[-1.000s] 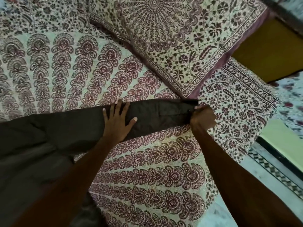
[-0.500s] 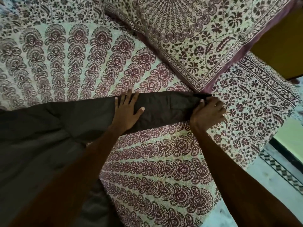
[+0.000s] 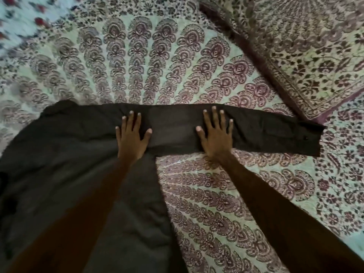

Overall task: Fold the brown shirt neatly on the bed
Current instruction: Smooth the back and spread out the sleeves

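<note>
Nearest the camera, two bare forearms reach up from the lower edge. The body of the shirt [image 3: 69, 154] lies spread on the bed [image 3: 216, 203] at lower left, under the left forearm. Its sleeve [image 3: 266, 133] stretches flat and straight to the right across the patterned sheet. The left hand [image 3: 131, 137] presses palm-down where the sleeve joins the body, fingers [image 3: 131, 120] straight and spread, gripping nothing. The right hand [image 3: 215, 135] lies flat on the sleeve's middle, its fingers [image 3: 214, 117] likewise released and splayed. Further right, the cuff [image 3: 307, 138] shows a small button and ends just beside a pillow [image 3: 305, 46], which fills the far right corner.
</note>
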